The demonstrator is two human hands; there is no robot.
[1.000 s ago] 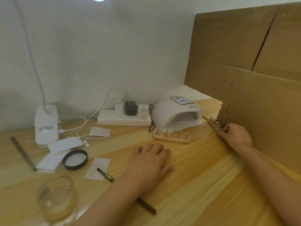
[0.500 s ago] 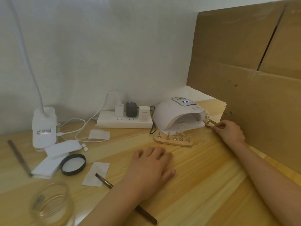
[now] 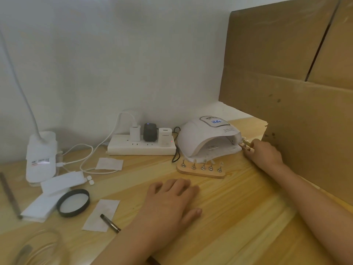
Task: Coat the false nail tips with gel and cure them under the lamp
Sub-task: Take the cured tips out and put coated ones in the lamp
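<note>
1. Head view: the left hand (image 3: 172, 199) lies flat on the wooden surface (image 3: 238, 217), fingers relaxed, its grip holding nothing.
2. The right hand (image 3: 264, 155) has its grip closed on the near end of a nail tip holder (image 3: 245, 145), at the right corner of the mouth of the lamp (image 3: 206, 134).
3. The lamp display is lit; a second holder (image 3: 201, 170) with five tips stands just before it.

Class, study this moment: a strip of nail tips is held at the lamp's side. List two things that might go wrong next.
1. The right hand holds its tip holder at the curing lamp's side edge; tips may scrape the housing and smear.
2. The second holder sits at the lamp mouth, so sliding anything in could knock it.
</note>
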